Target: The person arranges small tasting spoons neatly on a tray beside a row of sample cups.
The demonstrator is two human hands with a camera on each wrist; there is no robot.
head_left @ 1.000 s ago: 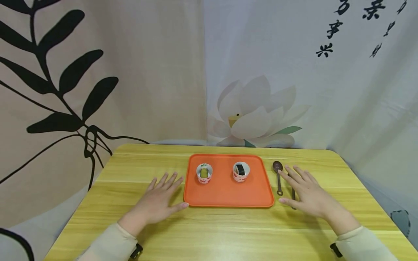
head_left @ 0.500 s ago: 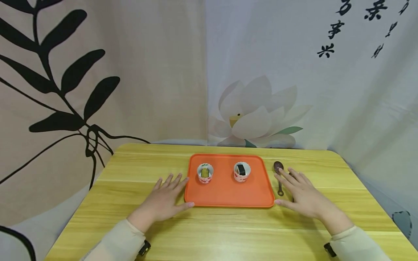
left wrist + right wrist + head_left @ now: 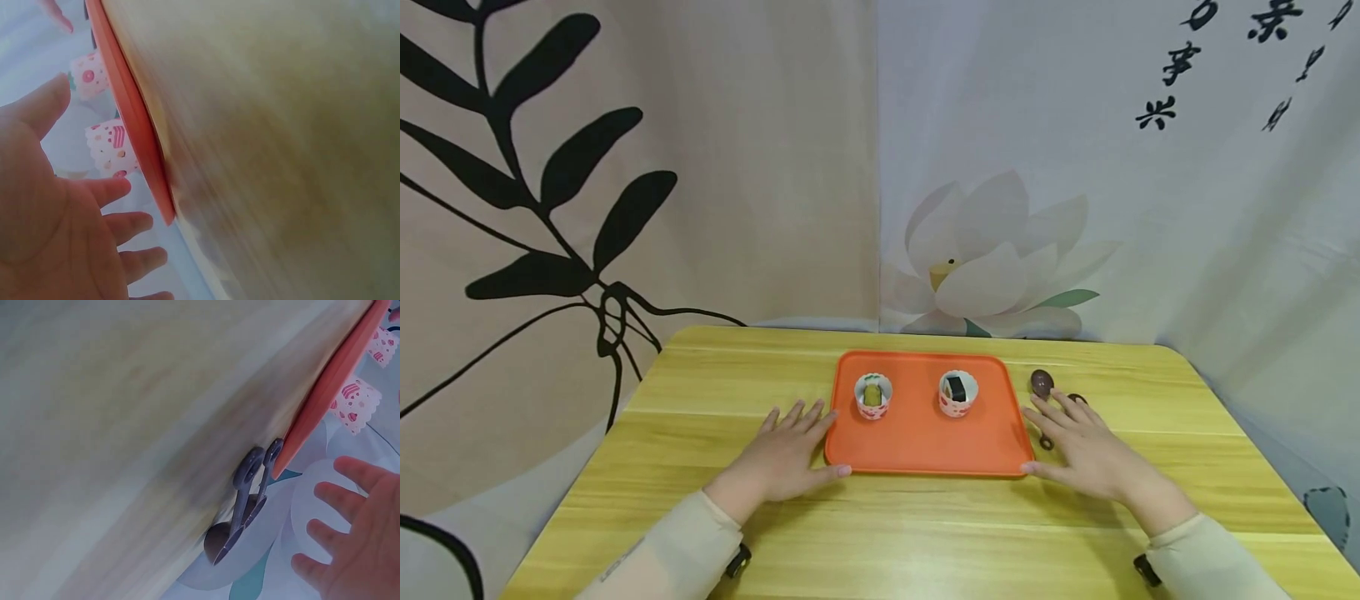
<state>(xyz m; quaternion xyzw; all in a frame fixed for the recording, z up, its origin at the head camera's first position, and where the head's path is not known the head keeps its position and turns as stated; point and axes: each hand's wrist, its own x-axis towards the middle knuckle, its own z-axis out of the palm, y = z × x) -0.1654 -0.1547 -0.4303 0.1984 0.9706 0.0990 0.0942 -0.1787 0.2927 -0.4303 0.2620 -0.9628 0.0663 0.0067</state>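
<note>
An orange tray (image 3: 925, 446) lies on the wooden table, bearing two patterned paper cups. The left cup (image 3: 873, 410) holds a small greenish-yellow piece (image 3: 872, 395); the right cup (image 3: 955, 408) holds a white piece with a dark band (image 3: 956, 388). My left hand (image 3: 786, 462), fingers straight and spread, is at the tray's left edge. Opposite it, my right hand (image 3: 1086, 458) spreads its fingers by the right edge, over two dark brown spoons. One spoon (image 3: 1042, 383) and the other spoon (image 3: 240, 506) are partly hidden by that hand in the head view. Contact with the tray is unclear.
The light wooden table (image 3: 887, 533) extends around the tray and toward the front. Behind it hangs a pale curtain (image 3: 775, 167) printed with leaves, a lotus and dark characters. Each wrist carries a small black strap.
Both hands have moved inward, the left one rightward and the right one leftward, up to the tray's sides. The tray and cups stay in place; the view shifts slightly.
</note>
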